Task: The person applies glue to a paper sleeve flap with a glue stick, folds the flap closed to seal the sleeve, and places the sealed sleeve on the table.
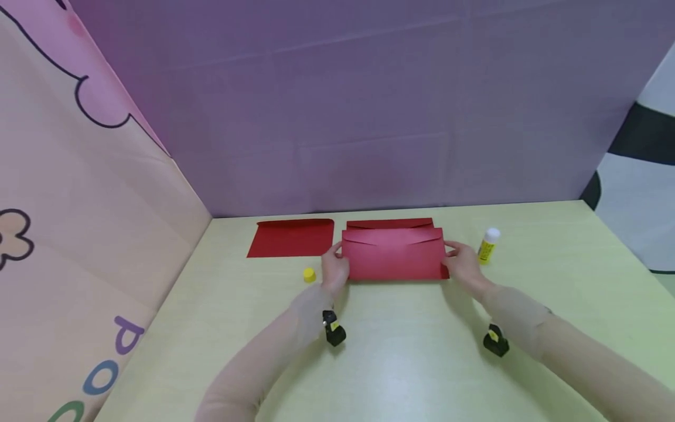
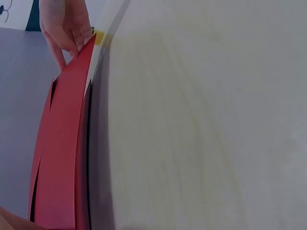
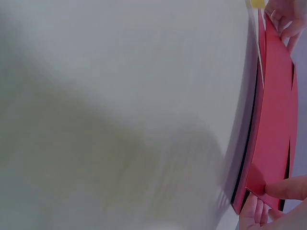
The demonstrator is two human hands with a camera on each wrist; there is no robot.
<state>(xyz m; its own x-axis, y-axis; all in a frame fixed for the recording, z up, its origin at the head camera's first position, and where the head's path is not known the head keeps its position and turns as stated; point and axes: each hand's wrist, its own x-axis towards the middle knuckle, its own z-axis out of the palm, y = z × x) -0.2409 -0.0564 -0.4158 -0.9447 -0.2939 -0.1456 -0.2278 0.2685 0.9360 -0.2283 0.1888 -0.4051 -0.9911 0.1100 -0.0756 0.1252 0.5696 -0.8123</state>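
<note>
A red paper envelope [image 1: 392, 255] is held up by its two short ends, its flap edge with slit-like folds along the top. My left hand [image 1: 335, 271] pinches the left end, and my right hand [image 1: 464, 267] grips the right end, thumb on the near face in the right wrist view. Another red envelope [image 1: 390, 224] shows behind the held one, mostly hidden by it. The left wrist view shows the held envelope [image 2: 62, 129] edge-on, tilted close over the table, with a second red layer [image 2: 84, 153] beneath it.
A flat red envelope [image 1: 292, 239] lies at the back left of the pale table [image 1: 401, 363]. A small yellow cap [image 1: 309, 275] sits beside my left hand. Just beyond my right hand stands a yellow-and-white glue stick [image 1: 487, 245]. A purple backdrop [image 1: 369, 117] rises behind the table.
</note>
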